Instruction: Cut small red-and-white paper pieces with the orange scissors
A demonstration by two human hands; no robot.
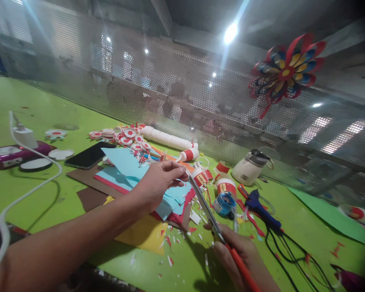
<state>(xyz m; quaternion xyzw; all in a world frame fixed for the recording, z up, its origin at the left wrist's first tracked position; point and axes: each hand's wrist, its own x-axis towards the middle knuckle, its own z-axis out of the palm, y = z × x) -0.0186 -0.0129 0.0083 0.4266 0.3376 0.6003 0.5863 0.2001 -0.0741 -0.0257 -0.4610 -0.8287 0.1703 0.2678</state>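
Observation:
My right hand grips scissors with red handles and long metal blades that point up and left. Near the blade tips is my left hand, its thumb and fingers pinched together. What it pinches is too small to make out, though a pale bit shows at the fingertips. Beneath the left hand lie light blue paper sheets, stacked over red and brown ones. Cut red-and-white paper cups stand just beyond the blades. White and red scraps are scattered below on the green table.
Red-and-white paper discs and a long white tube lie at the back. A phone, a purple power strip and a white cable are left. Rightward are a blue glue gun, a kettle-like flask and green paper.

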